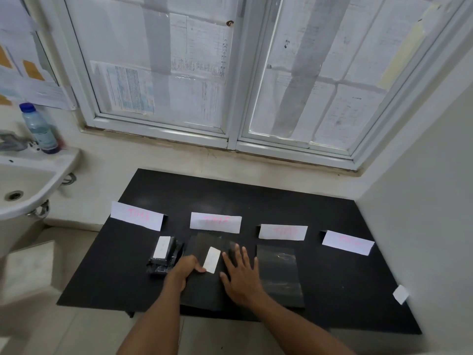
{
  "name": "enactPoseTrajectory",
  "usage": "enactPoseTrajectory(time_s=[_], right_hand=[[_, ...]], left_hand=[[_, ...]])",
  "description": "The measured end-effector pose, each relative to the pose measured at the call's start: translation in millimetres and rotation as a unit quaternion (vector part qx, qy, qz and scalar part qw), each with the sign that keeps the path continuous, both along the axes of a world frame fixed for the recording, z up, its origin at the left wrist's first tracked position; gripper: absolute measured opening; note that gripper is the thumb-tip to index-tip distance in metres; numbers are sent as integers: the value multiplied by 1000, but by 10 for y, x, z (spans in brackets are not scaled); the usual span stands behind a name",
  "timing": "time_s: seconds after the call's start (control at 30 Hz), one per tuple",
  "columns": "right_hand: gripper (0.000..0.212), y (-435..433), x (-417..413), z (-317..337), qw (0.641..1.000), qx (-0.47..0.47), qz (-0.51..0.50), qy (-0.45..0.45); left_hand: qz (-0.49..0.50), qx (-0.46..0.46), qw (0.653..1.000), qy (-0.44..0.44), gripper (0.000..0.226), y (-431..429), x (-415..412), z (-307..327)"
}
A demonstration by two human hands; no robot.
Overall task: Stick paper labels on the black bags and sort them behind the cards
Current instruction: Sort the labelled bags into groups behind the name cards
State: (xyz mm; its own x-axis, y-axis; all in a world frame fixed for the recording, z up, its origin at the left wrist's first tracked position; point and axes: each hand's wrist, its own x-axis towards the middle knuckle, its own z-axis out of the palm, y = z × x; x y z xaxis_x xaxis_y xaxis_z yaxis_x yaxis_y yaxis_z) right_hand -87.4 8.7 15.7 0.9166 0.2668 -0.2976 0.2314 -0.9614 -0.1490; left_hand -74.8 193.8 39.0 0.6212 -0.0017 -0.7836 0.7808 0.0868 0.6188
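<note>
The left hand (186, 269) sits on the left edge of the middle bag (202, 290). Its thumb lies on top, just beside the label (212, 260). Its fingers are mostly hidden, so it seems to pinch the bag to stop it sliding. The right hand (242, 274) lies flat on the same bag to the label's right, fingers straight and spread and holding nothing. It probably presses the thin plastic smooth so the label sticks.

Just right of that hand lies the right bag (279, 272), flat, glossy and bare, likely next for a label. A spare label (400, 294) waits at the bench's (256, 201) right edge, well apart from it. To the left, the folded bag (160, 267) already carries its own white strip (161, 247) and lies bundled, touching or nearly touching the middle bag.

Beyond the bags stand four white cards (215, 222) in a row, with pink writing too blurred to read. Each bag lies on the near side of a card, and the fourth card has none. I judge that each bag is lined up with its card.
</note>
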Motion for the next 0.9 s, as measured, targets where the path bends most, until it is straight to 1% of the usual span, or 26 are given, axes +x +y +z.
enactPoseTrajectory(time_s=[0.03,0.07,0.13,0.17,0.2,0.27,0.3,0.33,0.37,0.4,0.43,0.47,0.5,0.53,0.57,0.6,0.63,0.73,0.83,0.9], right_hand=[[64,32,-18,-48,999,16,-33,38],[67,65,-36,-93,993,51,-76,79],[68,115,-27,-179,959,157,-173,158],[62,133,-17,-189,943,198,-199,177],[51,143,-5,-202,935,219,-210,183],[33,130,30,-251,935,223,-214,174],[29,122,44,-281,934,225,-217,172],[27,113,57,-300,933,230,-217,172],[26,92,72,-319,931,234,-218,175],[25,64,93,-328,930,236,-217,178],[23,34,102,-321,930,237,-214,180],[21,-8,111,-317,931,237,-211,178],[23,-74,125,-329,933,237,-208,174],[30,-138,134,-342,936,232,-205,169],[37,-205,135,-363,938,226,-205,164],[43,-280,134,-384,940,223,-204,161],[47,-357,131,-394,939,224,-205,160],[48,-638,153,-448,939,216,-221,154],[36,-913,172,-463,945,194,-230,127],[31,-1081,183,-475,946,185,-239,121]], left_hand=[[3,16,1000,3,32,24,29,-75],[11,21,1000,7,34,47,55,-154],[31,29,999,12,39,63,111,-286],[40,36,999,8,44,60,127,-313],[50,44,998,-5,54,49,143,-336],[59,95,993,-42,70,-5,169,-330],[42,147,987,-56,72,-40,170,-331],[4,211,975,-68,73,-62,169,-354],[-50,292,952,-84,74,-89,161,-394],[-101,377,915,-100,80,-124,152,-447],[-143,462,868,-111,86,-147,140,-497],[-181,527,821,-124,85,-187,124,-513],[-211,566,783,-150,74,-247,125,-547],[-238,573,763,-181,56,-301,130,-571],[-254,568,756,-204,39,-357,130,-589],[-262,562,754,-217,32,-411,129,-608],[-267,557,755,-221,32,-453,130,-619],[-275,542,762,-224,40,-552,155,-636],[-297,537,761,-211,49,-601,192,-646],[-280,524,783,-185,55,-641,230,-642]])
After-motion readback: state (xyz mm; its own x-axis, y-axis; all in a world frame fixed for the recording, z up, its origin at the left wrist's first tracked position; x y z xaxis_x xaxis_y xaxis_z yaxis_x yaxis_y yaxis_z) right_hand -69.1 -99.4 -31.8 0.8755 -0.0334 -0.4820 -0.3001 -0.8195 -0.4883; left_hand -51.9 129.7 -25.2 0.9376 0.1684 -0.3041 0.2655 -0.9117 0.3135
